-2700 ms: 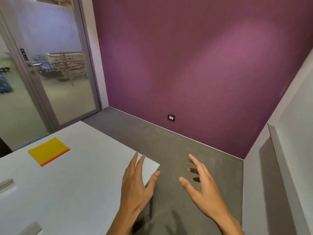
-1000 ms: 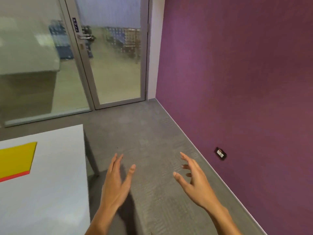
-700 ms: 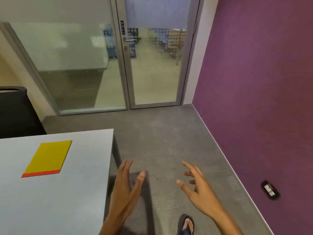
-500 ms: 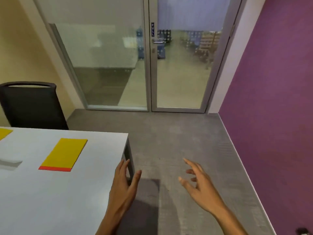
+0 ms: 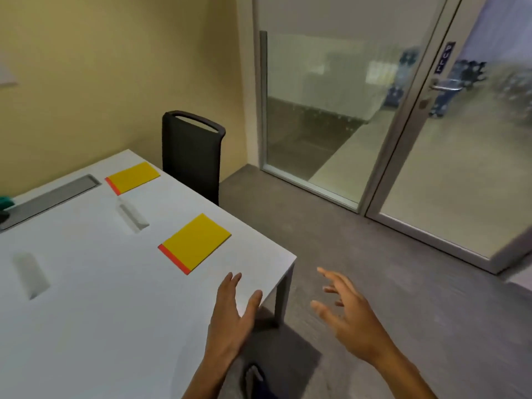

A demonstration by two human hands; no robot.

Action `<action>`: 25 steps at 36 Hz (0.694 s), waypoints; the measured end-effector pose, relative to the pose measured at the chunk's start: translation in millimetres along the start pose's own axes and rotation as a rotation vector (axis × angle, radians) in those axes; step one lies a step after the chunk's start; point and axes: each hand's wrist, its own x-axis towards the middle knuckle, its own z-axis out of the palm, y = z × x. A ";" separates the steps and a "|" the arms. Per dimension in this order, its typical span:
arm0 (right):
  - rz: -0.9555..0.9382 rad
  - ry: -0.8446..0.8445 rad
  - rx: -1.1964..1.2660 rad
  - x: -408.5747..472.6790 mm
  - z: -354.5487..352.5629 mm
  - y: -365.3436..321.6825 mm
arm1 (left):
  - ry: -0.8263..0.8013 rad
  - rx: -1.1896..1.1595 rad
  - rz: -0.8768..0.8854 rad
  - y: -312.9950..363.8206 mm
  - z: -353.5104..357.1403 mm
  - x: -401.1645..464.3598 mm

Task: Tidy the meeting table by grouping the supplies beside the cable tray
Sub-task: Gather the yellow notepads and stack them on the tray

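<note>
Hovering spread and empty, the left hand (image 5: 230, 315) was nearer than the right hand (image 5: 349, 318) to the yellow notepad (image 5: 195, 243), lying just beyond its fingertips.

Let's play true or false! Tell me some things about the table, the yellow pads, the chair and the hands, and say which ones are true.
1. Two flat yellow notepads with red edges lie on the white table, one near and one far. True.
2. The left hand holds a notepad. False: it is open, holding nothing.
3. A black chair stands at the table's far side. True.
4. The right hand rests flat on the table. False: it is off the table's edge, over the grey floor.
5. The far notepad lies next to the grey cable tray slot. True.
</note>
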 end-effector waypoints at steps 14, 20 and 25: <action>-0.122 -0.288 -0.063 214.5 70.5 -37.0 | 0.175 -0.143 -0.151 -26.5 -42.8 160.2; -0.224 -0.402 -0.105 281.6 96.2 -63.9 | 0.274 -0.181 -0.230 -49.5 -62.2 200.6; -0.294 -0.500 -0.141 327.3 114.4 -80.5 | 0.347 -0.217 -0.311 -63.3 -68.1 220.2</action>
